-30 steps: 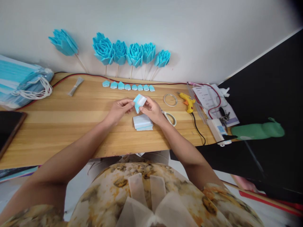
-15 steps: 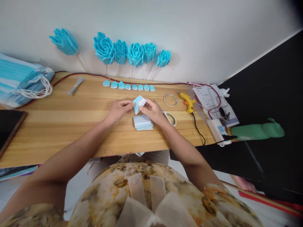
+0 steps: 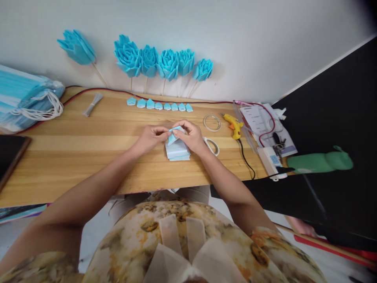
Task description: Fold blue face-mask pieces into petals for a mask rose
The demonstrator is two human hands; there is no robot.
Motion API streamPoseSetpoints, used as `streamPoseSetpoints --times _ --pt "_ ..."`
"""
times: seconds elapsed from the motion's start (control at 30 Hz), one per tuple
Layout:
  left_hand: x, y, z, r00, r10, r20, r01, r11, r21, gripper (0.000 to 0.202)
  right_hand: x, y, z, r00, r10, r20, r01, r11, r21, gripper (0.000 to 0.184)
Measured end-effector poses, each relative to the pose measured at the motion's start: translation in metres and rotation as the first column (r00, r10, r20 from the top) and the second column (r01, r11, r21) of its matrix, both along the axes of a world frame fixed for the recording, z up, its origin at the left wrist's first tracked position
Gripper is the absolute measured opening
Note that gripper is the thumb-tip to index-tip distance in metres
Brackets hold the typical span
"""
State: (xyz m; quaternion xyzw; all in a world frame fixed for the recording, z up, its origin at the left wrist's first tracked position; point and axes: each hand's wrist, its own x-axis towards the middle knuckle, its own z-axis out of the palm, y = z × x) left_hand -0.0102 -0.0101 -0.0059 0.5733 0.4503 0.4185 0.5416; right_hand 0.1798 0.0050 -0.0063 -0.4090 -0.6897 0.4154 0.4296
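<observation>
A small light-blue and white fabric square, partly folded over, is held between my two hands. My left hand pinches its left corner between thumb and fingers. On the other side my right hand grips the upper right part, its thumb pressed on the front. Just below lies a stack of similar fabric squares on the table. Beyond my hands runs a row of several small folded blue pieces. Beside my right wrist is a white-handled pair of scissors, its blades hidden by the hand.
Several blue fabric flowers on sticks lean against the wall. A yellow glue gun and a tape roll lie right, near a power strip and green bottle. Bagged masks and a bundle of thin strips are left.
The fabric square went from lying fairly flat between my fingers to being folded over, more blue showing. Both hands have drawn closer together, and my right fingers now cover its top edge.
</observation>
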Motion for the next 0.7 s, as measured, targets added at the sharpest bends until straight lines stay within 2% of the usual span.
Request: streamPoseSetpoints --times 0.23,0.4,0.53,0.7 --pt "-0.0012 -0.0004 -0.0025 1.0 0.006 -0.009 -0.006 1.0 0.013 0.037 -0.0011 0.0001 0.0022 1.0 -0.011 0.022 0.01 0.999 0.052 0.019" --pt "-0.0026 0.0023 -0.0042 0.999 0.015 0.052 -0.013 0.999 -0.037 0.038 -0.0003 0.0013 0.0006 0.992 -0.024 0.12 -0.004 0.974 0.227 0.005" --pt "-0.0038 0.0051 -0.0076 0.992 0.028 0.127 -0.013 0.993 -0.115 0.034 0.0018 0.003 0.0006 0.985 -0.003 0.174 -0.059 0.935 0.35 0.013" --pt "-0.0058 0.0061 -0.007 0.991 -0.023 0.13 0.037 0.994 -0.102 0.037 0.0027 0.0031 0.0015 0.982 0.004 0.187 -0.066 0.942 0.329 0.015"
